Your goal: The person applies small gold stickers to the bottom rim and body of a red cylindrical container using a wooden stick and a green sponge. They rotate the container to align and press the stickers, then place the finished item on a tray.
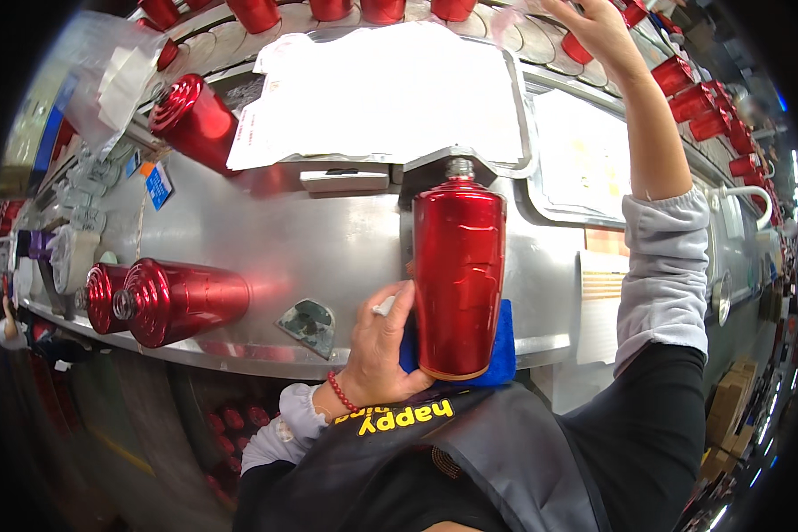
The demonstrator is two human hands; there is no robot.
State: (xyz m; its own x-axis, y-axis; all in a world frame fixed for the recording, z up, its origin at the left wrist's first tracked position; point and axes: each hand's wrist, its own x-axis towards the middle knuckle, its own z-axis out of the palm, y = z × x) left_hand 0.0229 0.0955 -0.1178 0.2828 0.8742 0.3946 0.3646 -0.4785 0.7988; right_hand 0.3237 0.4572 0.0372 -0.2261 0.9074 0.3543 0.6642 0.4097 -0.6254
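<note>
My left hand (380, 346) holds a shiny red bottle (460, 272) by its lower left side, the thumb at the base. The bottle's base is towards me and its clear threaded neck points away. A blue cloth (504, 346) shows beneath it. A small white piece (384, 306) is at my left fingers; whether they hold or wear it is unclear. My right hand (595, 33) reaches out to the far right, at the conveyor with red bottles. Its fingertips are cut off by the picture's top edge, and a blurred pinkish thing (509, 23) is near them.
Red bottles (193, 299) stand on the metal table (319, 246) at left, another (203, 123) farther back. A bright white paper-covered tray (386, 93) lies ahead, a second tray (575, 153) to its right. A conveyor (532, 40) carries several red pieces. A dark angular plate (309, 326) lies near the front edge.
</note>
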